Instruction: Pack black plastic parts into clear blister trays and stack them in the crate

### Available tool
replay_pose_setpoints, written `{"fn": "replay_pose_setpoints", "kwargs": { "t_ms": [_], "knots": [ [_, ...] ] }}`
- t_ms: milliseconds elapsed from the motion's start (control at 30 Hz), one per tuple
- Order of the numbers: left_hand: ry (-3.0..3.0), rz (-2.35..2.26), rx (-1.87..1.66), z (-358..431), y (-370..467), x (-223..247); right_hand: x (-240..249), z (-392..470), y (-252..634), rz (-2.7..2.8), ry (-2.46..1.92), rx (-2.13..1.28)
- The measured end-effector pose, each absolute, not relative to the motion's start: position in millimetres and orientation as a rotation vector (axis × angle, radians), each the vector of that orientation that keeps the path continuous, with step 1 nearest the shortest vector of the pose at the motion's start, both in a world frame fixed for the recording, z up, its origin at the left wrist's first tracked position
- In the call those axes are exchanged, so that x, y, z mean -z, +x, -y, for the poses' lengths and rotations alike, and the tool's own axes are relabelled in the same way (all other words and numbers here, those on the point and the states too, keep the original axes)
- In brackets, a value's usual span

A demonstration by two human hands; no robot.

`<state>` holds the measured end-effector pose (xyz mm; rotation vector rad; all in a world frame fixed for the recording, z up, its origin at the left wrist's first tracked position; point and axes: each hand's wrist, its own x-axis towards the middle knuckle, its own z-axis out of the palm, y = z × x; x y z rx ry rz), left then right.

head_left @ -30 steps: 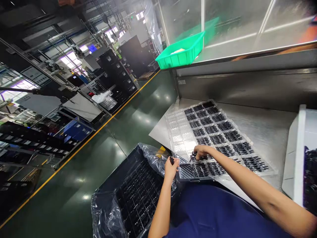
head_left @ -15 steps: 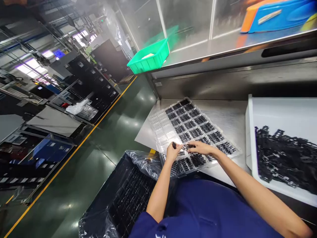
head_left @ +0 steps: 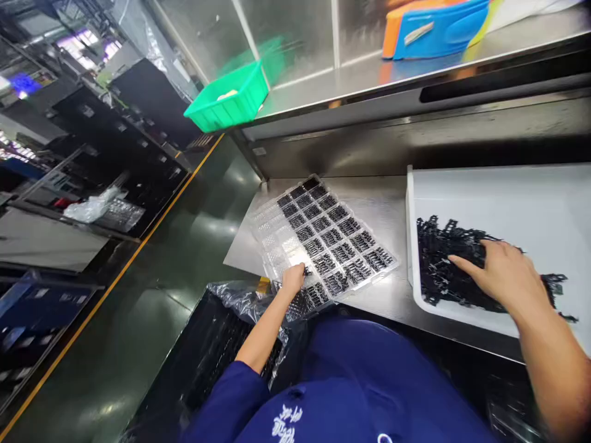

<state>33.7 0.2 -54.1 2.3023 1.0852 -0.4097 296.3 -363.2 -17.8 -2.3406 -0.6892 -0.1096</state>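
A clear compartment tray (head_left: 344, 261) lies at a slant on the metal bench, most of its pockets filled with small black parts. Over its near left side is my left hand (head_left: 293, 280), closed, with a bit of black part showing at the fingertips. My right hand (head_left: 510, 274) is over the pile of black parts (head_left: 443, 258) in the white bin (head_left: 508, 191), thumb spread away from the fingers; its palm side is hidden and I see nothing held in it.
A green basket (head_left: 231, 101) and a blue and orange holder (head_left: 438, 31) stand on the shelf above. A black crate lined with clear plastic (head_left: 203, 344) is below the bench at the left. A metal ledge (head_left: 369, 147) runs behind the tray.
My right hand has moved from the tray to the white bin, leaving my left hand at the tray. The view has shifted right, so the bench things appear farther left.
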Motion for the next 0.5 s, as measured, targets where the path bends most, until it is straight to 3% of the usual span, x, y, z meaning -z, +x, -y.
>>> {"fn": "replay_pose_setpoints", "kwargs": {
  "t_ms": [100, 267, 500],
  "knots": [
    [2.227, -1.149, 0.295, -3, 27, 48, 25, 319, 265, 1.020, -2.449, 0.080],
    [2.027, -1.224, -0.086, 13, 13, 29, 53, 221, 212, 1.765, -2.171, -0.257],
    [1.622, -1.200, -0.464, 71, -1, 1, 60, 189, 206, 2.060, -1.998, -0.385]
  ]
}}
